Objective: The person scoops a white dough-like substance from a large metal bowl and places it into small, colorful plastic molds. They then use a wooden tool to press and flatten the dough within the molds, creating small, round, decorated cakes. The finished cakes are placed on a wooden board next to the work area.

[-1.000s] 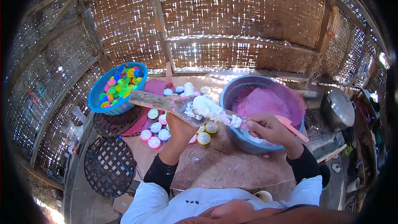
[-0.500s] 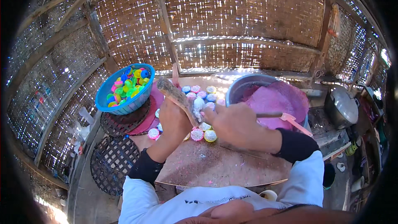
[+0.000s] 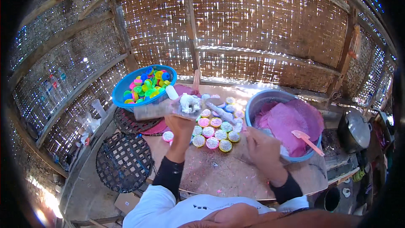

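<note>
My left hand (image 3: 180, 127) is wrapped round a wooden board (image 3: 152, 111), held up over the table's left part. A wet white lump (image 3: 190, 103) sits on the board's right end. My right hand (image 3: 265, 154) is closed at the table's right side, beside the basin. From its fingers a narrow tool smeared with white (image 3: 222, 114) seems to point up and left over the cups; blur hides its exact kind. Several small coloured cups (image 3: 212, 143), filled level with a white grainy mass, stand close together between my hands.
A blue basket (image 3: 122, 97) of bright small cups stands at the far left. The grey-blue basin (image 3: 254, 102) at right holds a pink sheet and a pink spatula (image 3: 307, 142). Black woven trays (image 3: 125, 160) lie left; a lidded pot (image 3: 355, 128) stands far right.
My left hand has turned the board, with its white lump, to lie nearly level. My right hand has drawn away from the board toward the right and nearer me. The view has shifted.
</note>
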Demonstrator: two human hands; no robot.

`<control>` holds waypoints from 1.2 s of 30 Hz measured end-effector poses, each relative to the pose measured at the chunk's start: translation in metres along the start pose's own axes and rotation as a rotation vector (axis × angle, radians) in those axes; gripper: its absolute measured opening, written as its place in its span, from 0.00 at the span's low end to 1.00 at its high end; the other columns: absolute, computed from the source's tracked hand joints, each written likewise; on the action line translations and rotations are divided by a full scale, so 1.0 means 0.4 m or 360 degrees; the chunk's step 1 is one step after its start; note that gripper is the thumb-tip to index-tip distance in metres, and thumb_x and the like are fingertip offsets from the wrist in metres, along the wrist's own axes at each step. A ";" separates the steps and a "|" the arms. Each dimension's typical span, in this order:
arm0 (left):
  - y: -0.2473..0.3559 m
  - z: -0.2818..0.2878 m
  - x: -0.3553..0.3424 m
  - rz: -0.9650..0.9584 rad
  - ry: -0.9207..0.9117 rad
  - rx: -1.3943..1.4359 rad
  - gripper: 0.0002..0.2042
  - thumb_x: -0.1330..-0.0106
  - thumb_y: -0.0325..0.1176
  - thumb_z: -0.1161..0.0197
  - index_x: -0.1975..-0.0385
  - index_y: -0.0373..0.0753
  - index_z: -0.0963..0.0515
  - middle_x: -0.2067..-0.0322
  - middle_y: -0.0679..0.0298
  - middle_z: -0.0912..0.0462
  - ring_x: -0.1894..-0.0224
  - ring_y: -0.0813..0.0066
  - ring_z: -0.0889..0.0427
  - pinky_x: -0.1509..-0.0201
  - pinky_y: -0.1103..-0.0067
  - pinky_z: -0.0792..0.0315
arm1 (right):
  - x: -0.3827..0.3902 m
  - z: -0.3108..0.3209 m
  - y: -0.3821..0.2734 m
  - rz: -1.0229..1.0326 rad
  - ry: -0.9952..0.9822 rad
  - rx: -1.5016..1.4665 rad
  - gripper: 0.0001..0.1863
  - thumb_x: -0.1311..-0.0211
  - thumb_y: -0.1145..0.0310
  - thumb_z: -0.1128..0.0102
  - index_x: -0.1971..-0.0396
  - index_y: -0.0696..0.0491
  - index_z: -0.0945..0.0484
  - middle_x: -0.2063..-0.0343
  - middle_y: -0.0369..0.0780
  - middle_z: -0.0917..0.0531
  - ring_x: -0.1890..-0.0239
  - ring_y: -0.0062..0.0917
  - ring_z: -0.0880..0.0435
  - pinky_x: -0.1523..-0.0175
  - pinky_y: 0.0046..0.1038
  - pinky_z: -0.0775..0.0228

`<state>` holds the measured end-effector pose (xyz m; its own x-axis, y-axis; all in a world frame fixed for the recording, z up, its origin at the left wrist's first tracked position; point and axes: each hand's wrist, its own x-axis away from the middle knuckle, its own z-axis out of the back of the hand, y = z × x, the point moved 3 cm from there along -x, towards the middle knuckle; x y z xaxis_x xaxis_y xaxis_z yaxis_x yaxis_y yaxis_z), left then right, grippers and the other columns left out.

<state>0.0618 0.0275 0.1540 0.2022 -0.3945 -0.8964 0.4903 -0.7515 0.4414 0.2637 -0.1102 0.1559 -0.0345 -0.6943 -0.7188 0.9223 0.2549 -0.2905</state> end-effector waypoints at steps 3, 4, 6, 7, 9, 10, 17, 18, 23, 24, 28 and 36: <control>0.040 -0.029 0.025 -0.0135 0.0000 0.0255 0.16 0.53 0.26 0.33 0.63 0.35 0.26 0.70 0.64 0.21 0.69 0.77 0.22 0.63 0.79 0.27 | 0.017 -0.053 -0.009 -0.0099 0.0066 -0.0152 0.10 0.43 0.66 0.48 0.64 0.52 0.22 0.78 0.41 0.19 0.80 0.34 0.21 0.78 0.35 0.31; 0.030 -0.046 0.040 -0.0038 0.0072 0.0435 0.12 0.53 0.25 0.34 0.67 0.35 0.26 0.72 0.64 0.22 0.70 0.77 0.23 0.63 0.79 0.28 | 0.020 -0.065 -0.014 -0.0135 0.0087 -0.0208 0.10 0.43 0.66 0.48 0.64 0.52 0.22 0.76 0.41 0.19 0.80 0.35 0.20 0.77 0.36 0.31; -0.016 -0.089 0.072 0.0176 0.0147 0.0840 0.08 0.52 0.22 0.37 0.72 0.36 0.26 0.74 0.64 0.23 0.71 0.75 0.24 0.64 0.78 0.29 | 0.022 -0.093 -0.023 -0.0146 0.0150 -0.0297 0.10 0.43 0.67 0.48 0.65 0.52 0.22 0.75 0.42 0.19 0.79 0.34 0.20 0.77 0.35 0.31; -0.034 -0.105 0.082 0.0297 0.0163 0.1075 0.07 0.52 0.22 0.38 0.73 0.35 0.26 0.74 0.63 0.24 0.71 0.73 0.24 0.64 0.77 0.29 | 0.025 -0.099 -0.027 -0.0155 0.0182 -0.0340 0.10 0.44 0.67 0.48 0.65 0.52 0.22 0.75 0.42 0.19 0.78 0.34 0.20 0.77 0.34 0.31; -0.039 -0.124 0.089 0.0777 0.0198 0.1686 0.06 0.51 0.21 0.40 0.73 0.35 0.26 0.73 0.61 0.24 0.70 0.69 0.24 0.64 0.76 0.29 | 0.027 -0.098 -0.034 -0.0161 0.0109 -0.0286 0.09 0.44 0.67 0.47 0.65 0.53 0.22 0.75 0.42 0.19 0.79 0.34 0.20 0.77 0.34 0.30; -0.029 -0.118 0.088 0.0780 0.0111 0.1525 0.07 0.51 0.22 0.40 0.71 0.35 0.26 0.72 0.61 0.24 0.69 0.67 0.23 0.64 0.75 0.29 | 0.028 -0.098 -0.035 -0.0164 0.0072 -0.0259 0.09 0.45 0.68 0.47 0.66 0.53 0.22 0.75 0.42 0.19 0.79 0.34 0.20 0.77 0.34 0.30; -0.085 -0.080 0.031 -0.0083 -0.0299 -0.0196 0.17 0.50 0.36 0.36 0.63 0.34 0.27 0.69 0.58 0.23 0.64 0.64 0.23 0.61 0.73 0.29 | 0.089 -0.059 -0.002 -0.0121 -0.0109 -0.0408 0.08 0.45 0.67 0.46 0.67 0.49 0.20 0.78 0.41 0.19 0.80 0.34 0.21 0.78 0.32 0.31; -0.066 -0.050 0.007 -0.0415 -0.0213 -0.0659 0.19 0.50 0.37 0.36 0.61 0.34 0.28 0.70 0.59 0.23 0.65 0.64 0.23 0.61 0.73 0.29 | 0.103 -0.039 0.011 -0.0195 -0.0180 -0.0510 0.08 0.45 0.67 0.46 0.67 0.48 0.20 0.78 0.42 0.20 0.80 0.34 0.21 0.77 0.32 0.31; -0.147 0.070 -0.048 0.0186 -0.0111 0.0663 0.21 0.49 0.32 0.35 0.57 0.35 0.33 0.66 0.59 0.24 0.62 0.69 0.24 0.57 0.77 0.29 | 0.087 0.178 0.194 -0.0687 -0.0520 0.0400 0.10 0.45 0.66 0.49 0.73 0.55 0.21 0.78 0.45 0.21 0.77 0.37 0.21 0.69 0.33 0.29; -0.152 0.089 -0.053 0.0273 -0.0038 0.0850 0.21 0.49 0.33 0.34 0.57 0.36 0.33 0.65 0.59 0.25 0.62 0.68 0.24 0.57 0.76 0.29 | 0.082 0.191 0.236 -0.0625 -0.0589 0.0682 0.11 0.45 0.64 0.48 0.73 0.55 0.21 0.79 0.45 0.21 0.76 0.38 0.21 0.68 0.34 0.30; -0.226 0.100 -0.070 0.0596 -0.0322 0.1920 0.18 0.47 0.29 0.38 0.57 0.40 0.34 0.68 0.63 0.31 0.67 0.71 0.28 0.63 0.77 0.28 | 0.115 0.108 0.383 -0.0526 -0.0936 0.0912 0.11 0.45 0.63 0.48 0.70 0.55 0.21 0.75 0.46 0.21 0.70 0.40 0.21 0.63 0.38 0.30; -0.038 -0.020 0.016 -0.0115 -0.1293 0.3588 0.11 0.61 0.39 0.25 0.80 0.48 0.21 0.66 0.65 0.34 0.66 0.72 0.30 0.61 0.79 0.36 | 0.100 -0.296 -0.115 -0.1015 -0.1787 -0.3937 0.43 0.47 0.38 0.53 0.41 0.57 0.43 0.50 0.52 0.31 0.53 0.36 0.25 0.56 0.36 0.28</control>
<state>0.0623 0.0404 0.1413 -0.2725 0.0203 -0.9619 -0.9256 0.2673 0.2679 0.1741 -0.0699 0.0658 0.7496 -0.6075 -0.2629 -0.6519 -0.6086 -0.4524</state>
